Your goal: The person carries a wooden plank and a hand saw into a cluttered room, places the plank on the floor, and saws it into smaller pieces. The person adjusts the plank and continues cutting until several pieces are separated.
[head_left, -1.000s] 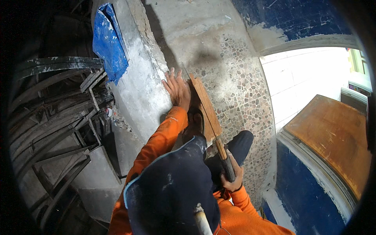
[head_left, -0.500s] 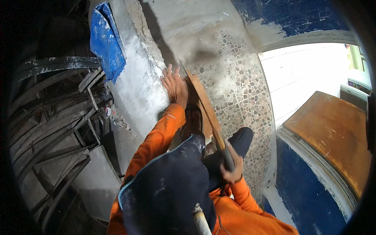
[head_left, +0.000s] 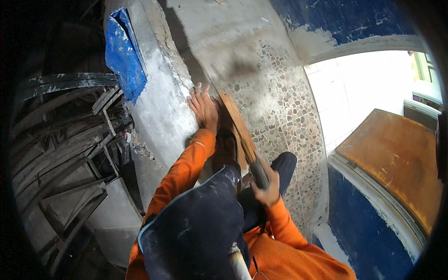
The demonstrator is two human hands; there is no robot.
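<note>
The right hand (head_left: pixel 269 188) was wrapped around the dark grip of a long-bladed hand tool (head_left: pixel 257 171), its thin blade lined up along the wooden board (head_left: pixel 237 123) set over the stone-patterned floor (head_left: pixel 296 109). The left hand (head_left: pixel 204 111), grasping nothing, lay with fingers outstretched between the board and the whitish concrete ledge (head_left: pixel 161 88), where a crumpled blue sheet (head_left: pixel 124 58) hung.

We see a brown wooden board (head_left: pixel 238 123) lying aslant, and a thin-bladed saw (head_left: pixel 257 171) running lengthwise along it, dark handle at the board's near end.
</note>
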